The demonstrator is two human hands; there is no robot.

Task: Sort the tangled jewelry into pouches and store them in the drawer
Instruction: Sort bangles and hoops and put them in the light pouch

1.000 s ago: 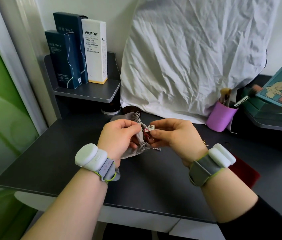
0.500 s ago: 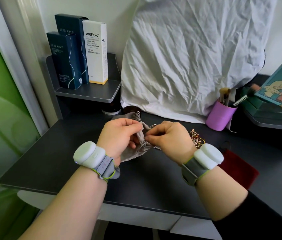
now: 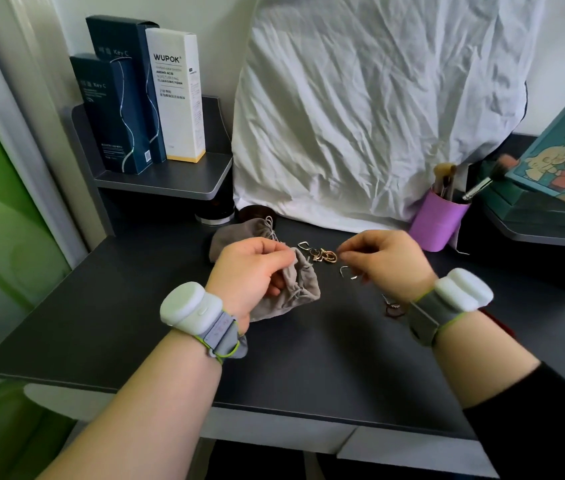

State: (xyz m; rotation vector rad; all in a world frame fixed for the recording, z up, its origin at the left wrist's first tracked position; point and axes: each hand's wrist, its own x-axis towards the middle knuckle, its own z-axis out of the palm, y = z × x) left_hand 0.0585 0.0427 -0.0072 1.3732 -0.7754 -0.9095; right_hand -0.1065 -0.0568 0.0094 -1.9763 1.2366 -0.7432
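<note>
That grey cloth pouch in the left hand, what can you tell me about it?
The small grey drawstring pouch looks like soft suede-like fabric, its top gathered into pleats by a pale cord. The left hand pinches its mouth and holds it above the dark desk, body sagging toward the wrist. A second similar pouch lies behind it. Its contents are hidden.

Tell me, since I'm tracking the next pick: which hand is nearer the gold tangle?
Right. The right hand has its fingertips just right of the gold tangle; the left hand sits further left, gripping the pouch.
</note>
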